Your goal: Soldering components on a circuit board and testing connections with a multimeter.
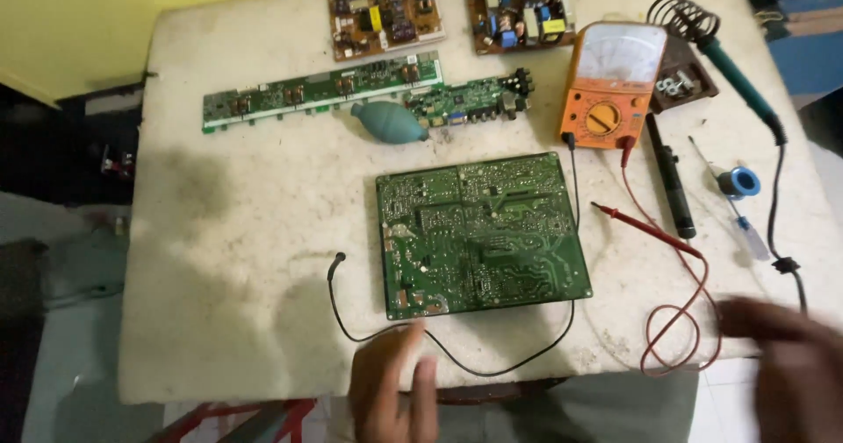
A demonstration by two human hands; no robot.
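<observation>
Your left hand (pixel 392 386) is at the near table edge, fingers loosely curled and holding nothing, its fingertips touching or just over the black lead (pixel 457 360). Your right hand (pixel 790 364) is at the near right corner, blurred; whether it grips anything cannot be told. It is just beside the loop of the red lead (pixel 676 320).

The green board (pixel 483 232) lies flat, solder side up, at the middle of the table (pixel 237 232), just beyond your left hand. The black lead curves round its near edge. The red probe (pixel 645 228) lies to the right of the board, apart from it.

Further right lie a black pen-shaped tool (pixel 672 184), a screwdriver (pixel 733 206) and a solder reel (pixel 739 181). Beyond the board sit the orange meter (pixel 610 87), a teal blower (pixel 389 120) and a long green strip board (pixel 320 89). At the far edge are two brown boards (pixel 385 11) and a soldering iron (pixel 733 74) in its stand.
</observation>
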